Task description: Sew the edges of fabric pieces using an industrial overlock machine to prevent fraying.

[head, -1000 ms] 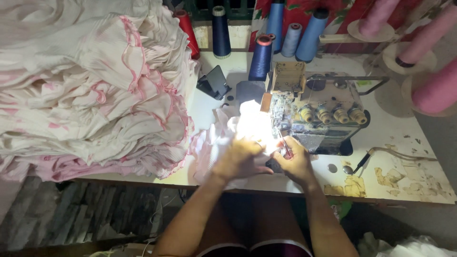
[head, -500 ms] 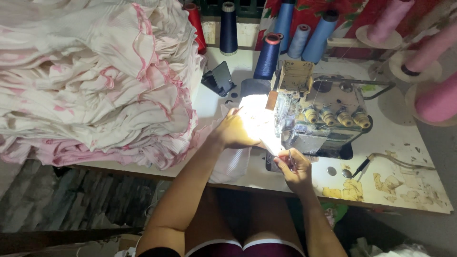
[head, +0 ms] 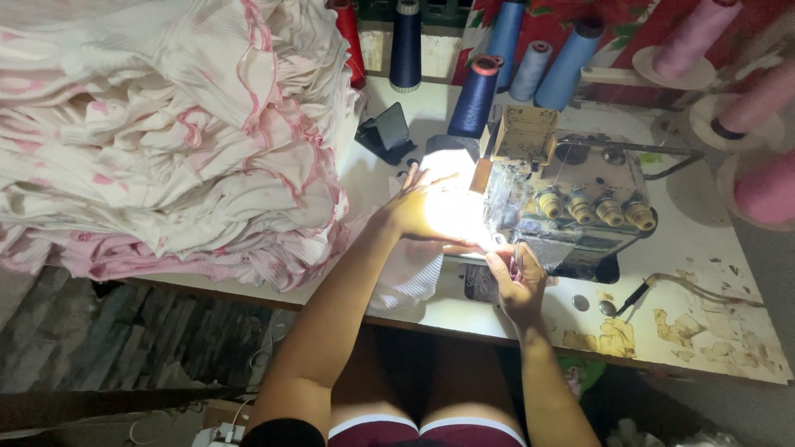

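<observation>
Head view. A person sits at a worn white table (head: 712, 273) carrying an overlock sewing machine (head: 571, 207), whose lamp throws a glare over the needle area. The left hand (head: 422, 207) lies flat on a piece of white ribbed fabric (head: 410, 277) just left of the machine, fingers spread and released, pressing rather than gripping; half a second ago it was nearer the person and beside the right hand, and a second ago both hands were close together at the near edge, so the left hand has moved farther onto the table, which suggests the fabric is being positioned at the presser foot. The right hand (head: 517, 277) stays at the near side of the machine, its fingers pinched on a small thin object, possibly snips; what it is cannot be told. The fabric hangs over the near table edge, below the left wrist. Counts: one machine with four tension knobs (head: 588, 207) in a row; four blue thread cones (head: 476, 95) at the far side, one red cone (head: 348, 37) by the cloth, three pink cones (head: 766, 186) at right; one small dark stand (head: 385, 132); one large heap of white and pink garments (head: 166, 141) filling the left.
</observation>
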